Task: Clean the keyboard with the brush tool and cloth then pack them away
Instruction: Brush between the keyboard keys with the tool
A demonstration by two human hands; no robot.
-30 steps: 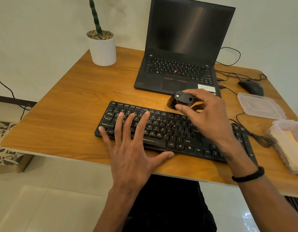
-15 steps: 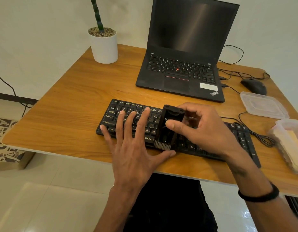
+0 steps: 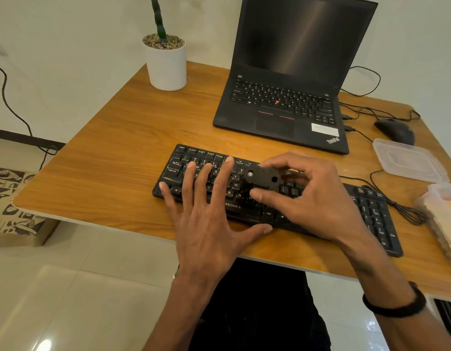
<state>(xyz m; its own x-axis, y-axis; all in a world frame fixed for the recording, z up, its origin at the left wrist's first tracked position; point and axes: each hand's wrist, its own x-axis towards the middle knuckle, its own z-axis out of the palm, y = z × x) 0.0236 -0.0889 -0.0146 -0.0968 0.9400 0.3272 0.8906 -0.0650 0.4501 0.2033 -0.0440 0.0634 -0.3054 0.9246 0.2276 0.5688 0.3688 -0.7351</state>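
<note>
A black keyboard [image 3: 371, 211] lies across the near part of the wooden desk [image 3: 113, 168]. My left hand [image 3: 209, 219] presses flat on its left half, fingers straight and spread over the keys. My right hand [image 3: 313, 198] grips the black brush tool [image 3: 263, 177] between thumb and fingers, over the middle rows of the keyboard. The brush's top faces the camera and its bristles are hidden beneath it. A cream cloth [image 3: 444, 219] sits in a clear container at the right edge.
A black laptop [image 3: 282, 107] stands open behind the keyboard. A white plant pot [image 3: 166, 64] is at the back left. A black mouse [image 3: 396, 130], a clear plastic lid [image 3: 409, 160] and loose cables [image 3: 396, 206] fill the right side.
My right hand brought the brush from behind the keyboard down to its front edge, then back up to the middle rows. My left hand stayed pressed on the keys.
</note>
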